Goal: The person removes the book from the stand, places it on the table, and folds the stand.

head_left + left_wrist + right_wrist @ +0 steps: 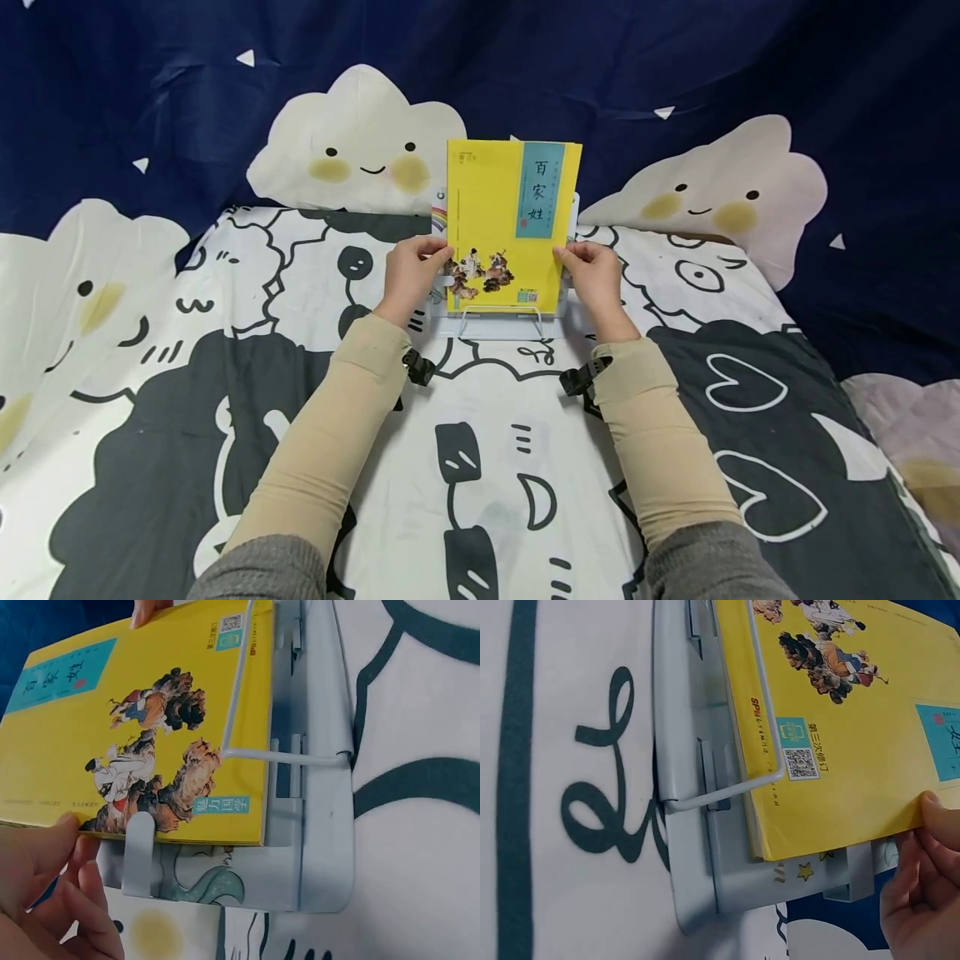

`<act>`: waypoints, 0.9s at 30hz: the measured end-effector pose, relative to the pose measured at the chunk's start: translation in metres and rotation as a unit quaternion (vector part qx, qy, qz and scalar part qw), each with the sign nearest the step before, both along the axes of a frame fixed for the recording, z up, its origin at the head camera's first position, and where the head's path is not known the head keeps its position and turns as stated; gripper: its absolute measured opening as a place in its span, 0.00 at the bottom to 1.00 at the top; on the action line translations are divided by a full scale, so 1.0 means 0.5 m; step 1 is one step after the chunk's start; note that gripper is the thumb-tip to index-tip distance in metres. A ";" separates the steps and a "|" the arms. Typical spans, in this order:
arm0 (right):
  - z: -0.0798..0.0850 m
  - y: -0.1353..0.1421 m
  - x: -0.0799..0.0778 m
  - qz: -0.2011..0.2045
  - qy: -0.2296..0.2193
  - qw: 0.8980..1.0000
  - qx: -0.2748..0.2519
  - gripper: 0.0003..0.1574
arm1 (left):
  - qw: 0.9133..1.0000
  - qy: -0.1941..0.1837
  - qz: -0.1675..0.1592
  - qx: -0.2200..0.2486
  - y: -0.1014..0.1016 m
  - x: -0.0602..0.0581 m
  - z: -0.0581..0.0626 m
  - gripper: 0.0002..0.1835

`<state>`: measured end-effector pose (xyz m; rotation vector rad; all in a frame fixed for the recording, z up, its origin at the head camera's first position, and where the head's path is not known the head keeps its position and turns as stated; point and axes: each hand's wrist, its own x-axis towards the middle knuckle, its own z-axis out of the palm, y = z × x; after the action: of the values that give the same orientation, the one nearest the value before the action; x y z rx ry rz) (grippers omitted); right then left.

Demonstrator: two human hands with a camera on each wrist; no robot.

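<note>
A yellow paperback book [483, 200] with a blue title panel stands upright on a pale metal book stand [326, 847]. My left hand [411, 271] pinches its left edge between thumb and fingers. At the opposite edge, my right hand [596, 271] holds it the same way, thumb on the cover. The white wire holder [727, 793] crosses in front of the lower cover. In the left wrist view a side clip [139, 855] overlaps the book's edge. The right side clip [851, 874] sits beside the book's other edge, not over the cover. Most of the stand's back is hidden.
The stand rests on a black-and-white patterned cloth [517, 433] with cartoon drawings. Behind it hangs a dark blue fabric [540, 67] printed with smiling clouds. A small black wrist camera [417, 367] is strapped to the left wrist, another [585, 377] to the right.
</note>
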<state>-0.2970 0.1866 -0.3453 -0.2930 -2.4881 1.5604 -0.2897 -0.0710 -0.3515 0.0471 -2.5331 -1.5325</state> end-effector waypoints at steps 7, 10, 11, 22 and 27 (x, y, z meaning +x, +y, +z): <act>0.012 -0.003 -0.003 -0.004 0.027 0.999 -0.038 0.21 | 1.000 0.005 0.002 0.025 0.003 -0.002 0.019 0.16; 0.017 -0.004 -0.003 -0.008 0.035 0.998 -0.051 0.22 | 1.000 0.012 0.001 0.024 0.003 -0.003 0.028 0.17; 0.019 -0.004 -0.002 -0.011 0.037 0.998 -0.055 0.22 | 1.000 0.014 0.001 0.023 0.003 -0.003 0.030 0.17; 0.048 -0.010 0.002 -0.018 0.137 0.983 -0.120 0.17 | 0.994 0.095 0.000 0.053 0.004 -0.003 0.056 0.15; 0.067 -0.013 0.012 -0.018 0.166 0.975 -0.148 0.13 | 0.989 0.129 -0.002 0.077 0.005 0.005 0.069 0.15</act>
<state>-0.2913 0.1801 -0.3118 -0.1063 -1.9927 1.7958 -0.2873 -0.0685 -0.3170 -0.1268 -2.2141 -1.6167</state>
